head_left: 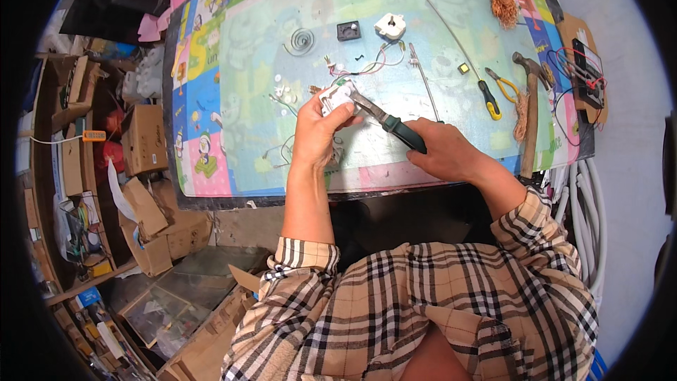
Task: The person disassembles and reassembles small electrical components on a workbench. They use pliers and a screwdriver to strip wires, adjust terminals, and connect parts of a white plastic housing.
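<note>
My left hand (314,129) is closed around a small white plastic part (333,101) with bits of metal and green on it, held just above the table. In my right hand (446,148) is a pair of pliers (399,130) with dark green handles. The jaws reach the right side of the white part and touch or grip it; whether they are closed on it is too small to tell. Thin coloured wires (374,65) lie beyond my left hand, by a white round-shafted component (391,26). Small white pieces (283,93) are scattered to its left.
A coiled spring (302,41) and a black square part (348,31) lie at the back. On the right are a long screwdriver (489,101), yellow-handled pliers (503,85), a hammer (528,123), copper wire (503,4) and a multimeter (589,74). Cardboard boxes (146,139) stand left of the table.
</note>
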Available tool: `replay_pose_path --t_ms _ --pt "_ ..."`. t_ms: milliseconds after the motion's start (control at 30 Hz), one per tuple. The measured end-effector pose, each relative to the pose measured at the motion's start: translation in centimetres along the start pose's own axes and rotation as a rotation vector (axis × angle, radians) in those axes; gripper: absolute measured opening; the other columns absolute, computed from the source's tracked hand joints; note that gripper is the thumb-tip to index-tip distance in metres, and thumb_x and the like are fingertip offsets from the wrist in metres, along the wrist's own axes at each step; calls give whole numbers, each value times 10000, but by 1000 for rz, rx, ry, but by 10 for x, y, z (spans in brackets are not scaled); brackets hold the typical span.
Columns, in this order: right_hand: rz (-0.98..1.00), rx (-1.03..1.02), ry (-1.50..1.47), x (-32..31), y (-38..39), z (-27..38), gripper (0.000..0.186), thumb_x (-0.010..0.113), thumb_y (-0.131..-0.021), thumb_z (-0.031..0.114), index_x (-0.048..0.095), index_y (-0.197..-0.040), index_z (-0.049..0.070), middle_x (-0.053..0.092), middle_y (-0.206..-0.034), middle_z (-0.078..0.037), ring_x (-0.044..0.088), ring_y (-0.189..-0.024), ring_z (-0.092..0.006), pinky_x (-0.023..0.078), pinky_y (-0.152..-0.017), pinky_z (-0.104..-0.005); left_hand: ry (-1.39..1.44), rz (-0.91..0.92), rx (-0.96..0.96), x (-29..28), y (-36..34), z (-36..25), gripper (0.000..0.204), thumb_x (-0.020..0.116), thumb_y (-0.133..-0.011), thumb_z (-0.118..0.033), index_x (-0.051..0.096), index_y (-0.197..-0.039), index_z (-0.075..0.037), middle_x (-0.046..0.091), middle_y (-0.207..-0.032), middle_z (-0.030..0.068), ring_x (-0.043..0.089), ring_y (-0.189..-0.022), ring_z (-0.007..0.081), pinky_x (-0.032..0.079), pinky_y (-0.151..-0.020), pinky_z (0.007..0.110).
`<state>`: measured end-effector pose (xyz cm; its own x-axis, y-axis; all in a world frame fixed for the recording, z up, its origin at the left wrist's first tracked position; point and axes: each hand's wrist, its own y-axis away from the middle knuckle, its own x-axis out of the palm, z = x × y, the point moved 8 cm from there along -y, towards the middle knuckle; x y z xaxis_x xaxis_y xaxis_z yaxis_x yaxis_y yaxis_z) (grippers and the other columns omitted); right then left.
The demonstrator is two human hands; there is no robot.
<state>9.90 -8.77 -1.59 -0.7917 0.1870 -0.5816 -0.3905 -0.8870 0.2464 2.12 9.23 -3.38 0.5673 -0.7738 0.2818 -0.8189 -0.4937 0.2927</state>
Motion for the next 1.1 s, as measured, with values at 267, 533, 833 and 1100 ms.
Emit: replay_pose_path --t_ms 267,533,833,1100 --pt "78 99 -41 13 -2 -11 242 622 -794 157 564 -986 21 613 -907 -190 600 -840 -392 471 -733 -438 -389 -26 103 3 0 -1 207 657 -850 -45 602 -1042 14 644 -936 57 628 -823 138 583 -748 321" --pt "-77 -21 124 10 -3 -1 214 631 -791 166 556 -935 27 588 -877 -179 596 -825 -384 470 -738 -450 -54 8 -84 -1 2 5 243 653 -847 -52 599 -1071 26 664 -969 82 655 -858 162 602 -742 336" --pt "-121 -53 145 11 -1 0 199 633 -780 168 556 -907 36 572 -869 -162 580 -850 -374 464 -757 -459 -84 13 -91 2 2 13 287 648 -858 -74 580 -1110 47 669 -1007 121 681 -909 236 599 -760 343" --pt "20 28 -15 14 -5 -13 187 617 -799 129 544 -929 17 589 -899 -180 581 -890 -379 469 -766 -426 -48 62 -168 1 0 23 310 641 -859 -80 576 -1137 40 671 -1023 125 681 -912 233 596 -778 366"
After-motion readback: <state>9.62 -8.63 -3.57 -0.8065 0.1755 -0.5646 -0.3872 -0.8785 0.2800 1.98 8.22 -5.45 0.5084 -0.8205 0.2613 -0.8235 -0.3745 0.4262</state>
